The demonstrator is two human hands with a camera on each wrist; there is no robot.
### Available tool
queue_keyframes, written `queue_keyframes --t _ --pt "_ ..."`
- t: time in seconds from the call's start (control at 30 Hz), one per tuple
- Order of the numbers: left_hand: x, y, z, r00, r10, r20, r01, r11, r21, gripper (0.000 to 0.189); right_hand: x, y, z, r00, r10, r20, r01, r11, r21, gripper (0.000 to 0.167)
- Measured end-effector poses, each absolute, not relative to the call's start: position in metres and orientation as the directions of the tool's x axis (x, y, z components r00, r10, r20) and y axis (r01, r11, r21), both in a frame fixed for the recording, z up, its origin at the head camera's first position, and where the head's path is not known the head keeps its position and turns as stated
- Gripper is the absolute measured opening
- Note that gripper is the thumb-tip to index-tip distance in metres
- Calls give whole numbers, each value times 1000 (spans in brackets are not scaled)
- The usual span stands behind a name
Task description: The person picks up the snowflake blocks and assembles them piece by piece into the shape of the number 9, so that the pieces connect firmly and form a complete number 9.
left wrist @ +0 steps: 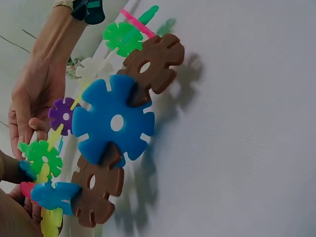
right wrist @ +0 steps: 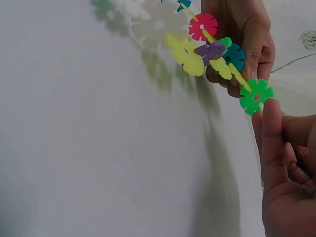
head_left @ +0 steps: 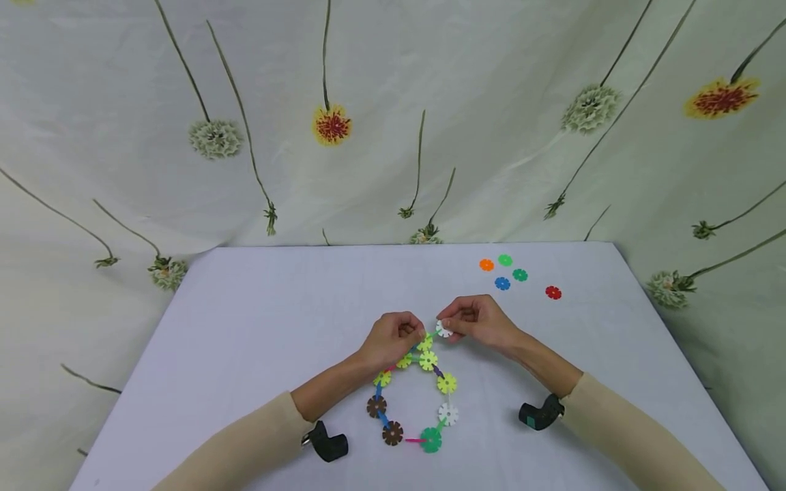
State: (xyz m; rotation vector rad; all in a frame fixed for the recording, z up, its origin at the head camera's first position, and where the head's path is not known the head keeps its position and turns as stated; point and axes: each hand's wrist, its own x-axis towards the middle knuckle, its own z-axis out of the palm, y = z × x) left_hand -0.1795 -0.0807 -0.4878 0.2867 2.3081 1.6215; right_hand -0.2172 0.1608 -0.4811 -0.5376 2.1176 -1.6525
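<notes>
Interlocking plastic snowflake discs form a looped chain, with brown discs point(head_left: 392, 433), yellow discs point(head_left: 446, 383) and a green disc point(head_left: 431, 440) among them. My left hand point(head_left: 393, 337) pinches the chain near its top, by a yellow disc point(head_left: 425, 342). My right hand point(head_left: 479, 320) holds a white disc point(head_left: 443, 330) between thumb and fingers, at the chain's upper right end. In the right wrist view a bright green disc point(right wrist: 256, 97) sits between the two hands, and the right fingertips partly hide the white disc. A blue disc point(left wrist: 114, 121) joins two brown ones in the left wrist view.
Loose discs lie on the white table point(head_left: 276, 293) beyond the right hand: orange point(head_left: 486, 264), light green point(head_left: 505, 260), darker green point(head_left: 520, 275), blue point(head_left: 502, 283) and red point(head_left: 553, 292). A flower-printed cloth point(head_left: 368, 177) hangs behind the table's far edge.
</notes>
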Motion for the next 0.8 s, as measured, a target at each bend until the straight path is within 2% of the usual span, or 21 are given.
queue_keyframes --t 0.23,0.47,0.8 --pt "-184 -88 -490 -898 407 -167 -19 343 939 14 -219 161 -483 -835 -547 -64 -87 245 -966 19" --pt "-195 -89 -484 -866 467 -177 -17 325 945 19 -220 157 -484 -893 -445 -70 -22 198 -980 31" --pt "-211 -77 -484 -891 435 -130 19 322 947 16 -219 156 -485 -893 -447 -49 -12 131 -991 25"
